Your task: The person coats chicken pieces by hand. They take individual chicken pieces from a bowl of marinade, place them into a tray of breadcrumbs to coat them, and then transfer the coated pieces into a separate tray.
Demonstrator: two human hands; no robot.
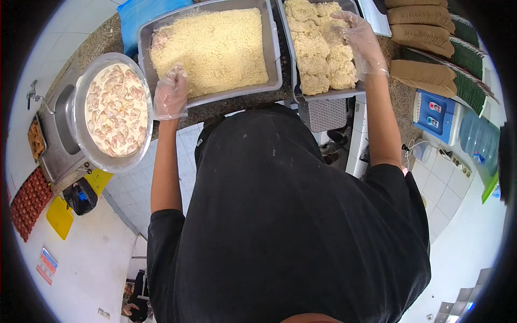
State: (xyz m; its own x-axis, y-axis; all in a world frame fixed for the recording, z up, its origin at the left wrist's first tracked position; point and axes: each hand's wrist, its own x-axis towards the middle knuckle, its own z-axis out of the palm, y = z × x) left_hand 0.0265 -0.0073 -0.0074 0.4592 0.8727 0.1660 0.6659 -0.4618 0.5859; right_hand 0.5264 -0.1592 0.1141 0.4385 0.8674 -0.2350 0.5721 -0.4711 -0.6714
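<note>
My left hand [171, 96], in a clear plastic glove, is at the near left corner of a grey tray [275, 48] of pale yellow breadcrumbs [214, 48]. Its fingers are curled at the edge of the crumbs, and whether anything is inside them is hidden. My right hand [361, 44], gloved the same way, reaches over a second grey tray [297, 87]. Two rows of crumb-coated pieces [309, 52] fill that tray. The right fingertips are over the right-hand row, seemingly touching a piece; I cannot tell whether they grip it.
Left of the crumb tray, a round metal basin [80, 117] holds raw meat pieces [115, 109] in creamy batter. Beyond it is a steel sink [66, 117] with a tap [38, 97]. Brown paper stacks [422, 40] and a blue-and-white water dispenser [436, 115] stand right. Another person [137, 303] is far behind.
</note>
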